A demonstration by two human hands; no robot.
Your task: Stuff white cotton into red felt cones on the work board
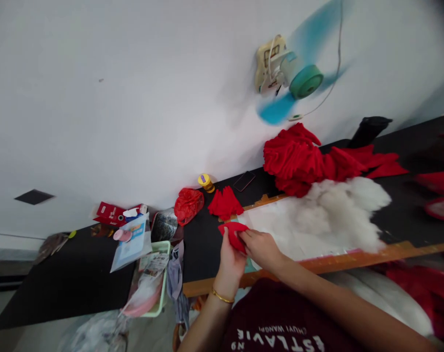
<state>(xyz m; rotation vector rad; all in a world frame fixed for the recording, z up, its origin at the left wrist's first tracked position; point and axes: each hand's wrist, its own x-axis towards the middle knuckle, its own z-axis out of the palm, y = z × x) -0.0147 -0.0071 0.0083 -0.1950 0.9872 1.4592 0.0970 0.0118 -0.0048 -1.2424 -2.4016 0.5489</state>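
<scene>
A small red fabric piece (pixel 233 228) is held between both hands above the near edge of the table. My left hand (pixel 231 259), with a gold bangle at the wrist, grips it from below, thumb up along its face. My right hand (pixel 262 248) has its fingers closed on the right side of the same piece; its fingertips are partly hidden by the cloth. Just beyond lies a small bunch of red fabric pieces (pixel 225 203). To the right, fluffy white stuffing (pixel 339 210) sits on a white sheet (pixel 269 227).
A big heap of red fabric (pixel 295 156) lies behind the stuffing. A phone (pixel 244 181), a yellow-lidded jar (pixel 206 183) and a red plastic bag (pixel 188 205) stand along the wall. Overhead at right spins a wall fan (pixel 306 80). At left, a green basket (pixel 165 278) adjoins a lower black table (pixel 75 278).
</scene>
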